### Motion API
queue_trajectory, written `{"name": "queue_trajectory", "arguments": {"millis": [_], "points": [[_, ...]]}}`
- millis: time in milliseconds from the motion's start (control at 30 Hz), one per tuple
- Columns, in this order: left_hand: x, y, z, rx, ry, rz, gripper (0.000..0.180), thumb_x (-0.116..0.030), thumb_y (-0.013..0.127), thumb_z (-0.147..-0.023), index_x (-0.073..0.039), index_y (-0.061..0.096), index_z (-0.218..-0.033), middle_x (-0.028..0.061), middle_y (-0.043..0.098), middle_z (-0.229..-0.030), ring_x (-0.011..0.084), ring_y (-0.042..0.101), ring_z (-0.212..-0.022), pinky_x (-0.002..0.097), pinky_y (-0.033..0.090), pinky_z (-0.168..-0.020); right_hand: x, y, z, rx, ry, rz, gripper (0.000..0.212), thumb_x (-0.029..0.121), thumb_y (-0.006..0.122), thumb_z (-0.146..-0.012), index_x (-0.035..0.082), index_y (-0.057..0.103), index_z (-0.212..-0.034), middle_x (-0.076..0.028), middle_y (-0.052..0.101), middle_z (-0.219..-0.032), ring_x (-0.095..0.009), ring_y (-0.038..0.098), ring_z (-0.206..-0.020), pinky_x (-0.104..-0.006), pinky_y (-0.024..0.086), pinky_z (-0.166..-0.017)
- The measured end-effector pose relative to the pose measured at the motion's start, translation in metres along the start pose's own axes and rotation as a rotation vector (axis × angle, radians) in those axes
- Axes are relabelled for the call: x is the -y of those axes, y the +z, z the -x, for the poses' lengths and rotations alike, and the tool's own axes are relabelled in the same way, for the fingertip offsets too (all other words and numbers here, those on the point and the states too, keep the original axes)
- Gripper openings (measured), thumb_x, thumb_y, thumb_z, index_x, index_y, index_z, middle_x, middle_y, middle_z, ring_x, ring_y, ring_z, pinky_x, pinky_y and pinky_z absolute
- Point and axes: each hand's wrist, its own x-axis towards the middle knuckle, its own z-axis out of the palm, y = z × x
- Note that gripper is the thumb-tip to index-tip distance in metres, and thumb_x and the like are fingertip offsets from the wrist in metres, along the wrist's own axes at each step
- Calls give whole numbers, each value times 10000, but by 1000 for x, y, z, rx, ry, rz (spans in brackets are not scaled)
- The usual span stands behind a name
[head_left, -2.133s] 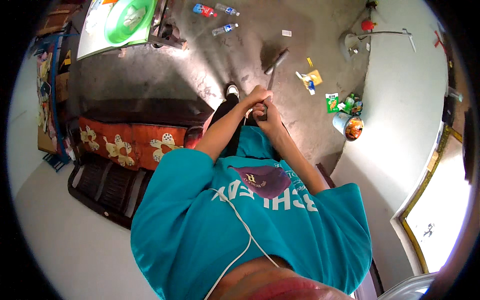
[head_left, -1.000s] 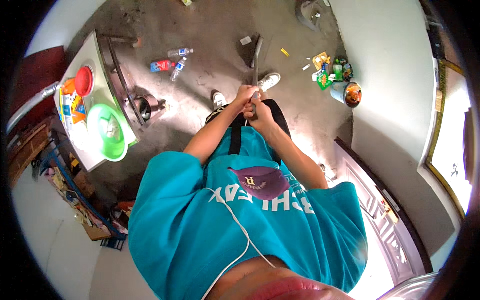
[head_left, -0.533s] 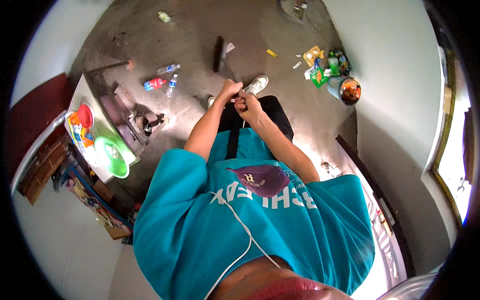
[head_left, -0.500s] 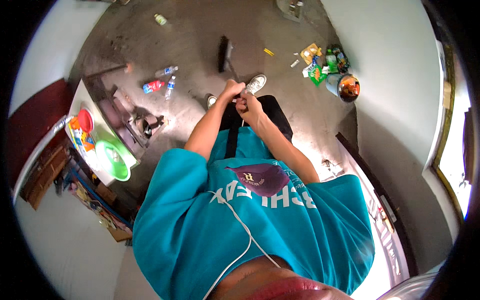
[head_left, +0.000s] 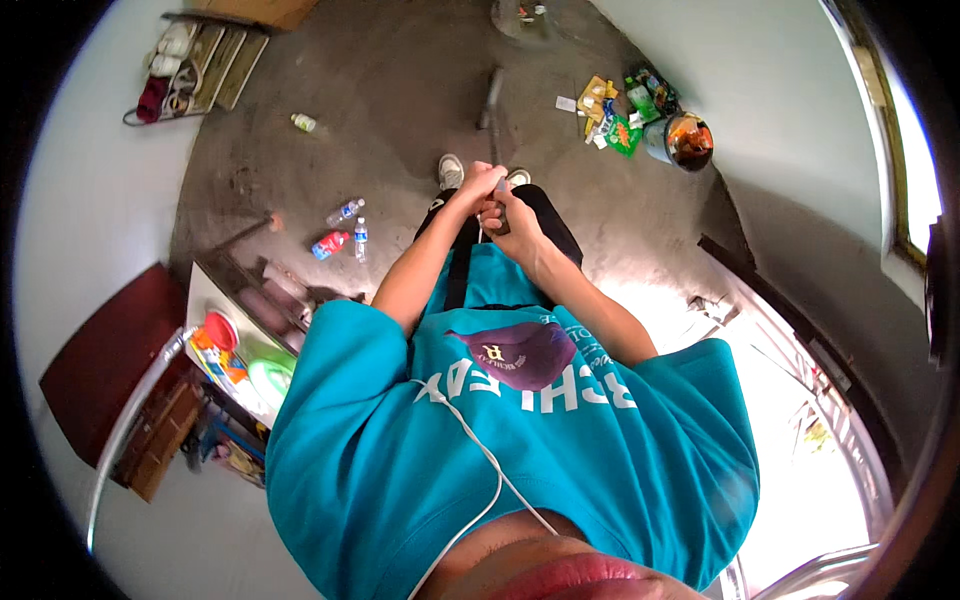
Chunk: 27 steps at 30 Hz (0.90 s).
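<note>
Half a second ago our broom head lay farther left; now the broom (head_left: 490,98) sits almost straight ahead, and a white card (head_left: 566,103) shows right of it. Our head view has shifted too, bringing the three bottles on the left nearer.

In the head view, our left hand (head_left: 481,188) and right hand (head_left: 516,224) are both closed round the broom's handle, the left being nearer the head. From our hands the handle runs away to the far side; the head's long axis also runs near to far, its far end leaning slightly right. The card lies between that head and a litter heap with a green packet (head_left: 624,137), beside a bin (head_left: 656,143).

As for writing, our teal shirt (head_left: 650,450) has big white letters and a small emblem on its purple patch (head_left: 530,362). One red bottle (head_left: 331,244) and two clear bottles (head_left: 347,211) carry labels, the clear ones' blue; their print is too small to read.
</note>
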Motion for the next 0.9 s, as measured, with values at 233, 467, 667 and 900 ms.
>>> {"name": "queue_trajectory", "arguments": {"millis": [233, 467, 667, 900], "points": [[-7, -8, -25, -61, -21, -138, 232, -149, 544, -779, 32, 561, -635, 95, 562, -595, 170, 497, -433, 300, 376, -364, 24, -5, -26, 48, 60, -211, 52, 68, 466, -879, 46, 426, -853, -26, 407, -670, -67, 376, -517, -159, 258, -357], [3, 39, -54, 269, -46, -262, 218, -140, 520, -790, 19, 556, -646, 83, 555, -599, 156, 493, -452, 291, 373, -377, 32, -23, -5, -10, -144, -421, 48, 84, 440, -904, 70, 427, -860, -28, 421, -704, -66, 398, -544, -154, 283, -366], [-33, 87, -53, 494, -148, -393, 203, -166, 522, -773, 0, 552, -661, 75, 576, -602, 138, 535, -489, 275, 415, -401, 40, -20, 10, 21, -392, -509, 66, 89, 440, -890, 31, 409, -883, -48, 445, -707, -92, 432, -559, -178, 384, -421], [-86, 169, -47, 680, -218, -611, 267, -248, 531, -795, 2, 578, -710, 64, 559, -570, 124, 422, -329, 253, 340, -299, 108, -21, 43, 84, -480, -656, 43, 40, 473, -847, 48, 431, -852, -46, 465, -657, -142, 487, -546, -265, 473, -486]]}}
